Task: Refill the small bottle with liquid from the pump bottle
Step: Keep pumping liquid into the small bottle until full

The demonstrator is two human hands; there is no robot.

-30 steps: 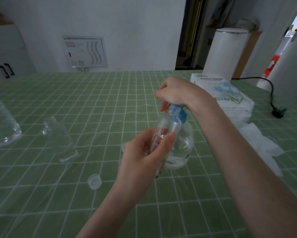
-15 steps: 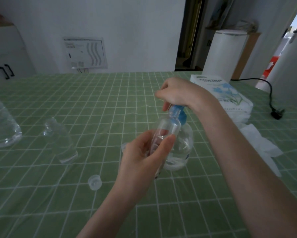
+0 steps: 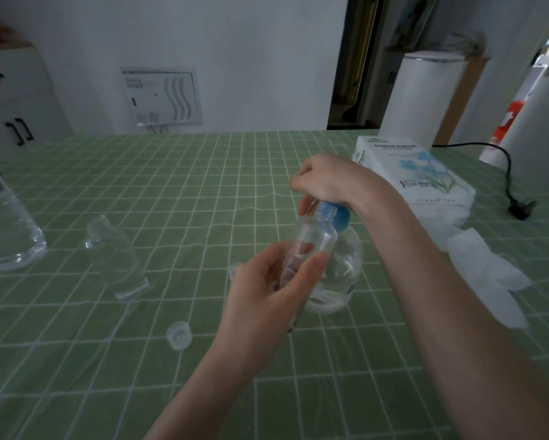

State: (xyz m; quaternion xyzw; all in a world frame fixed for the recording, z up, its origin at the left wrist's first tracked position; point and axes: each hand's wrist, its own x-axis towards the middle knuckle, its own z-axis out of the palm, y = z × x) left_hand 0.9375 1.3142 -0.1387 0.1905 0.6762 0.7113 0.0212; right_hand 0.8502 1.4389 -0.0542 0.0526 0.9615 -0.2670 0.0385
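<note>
The left hand (image 3: 267, 296) grips the small bottle (image 3: 311, 242), its mouth raised just under the right hand (image 3: 327, 179), which curls over the pump bottle (image 3: 340, 274) top to press liquid in.

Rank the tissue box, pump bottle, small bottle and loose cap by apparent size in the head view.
1. tissue box
2. pump bottle, partly hidden
3. small bottle, nearer the camera; those two unsure
4. loose cap
</note>
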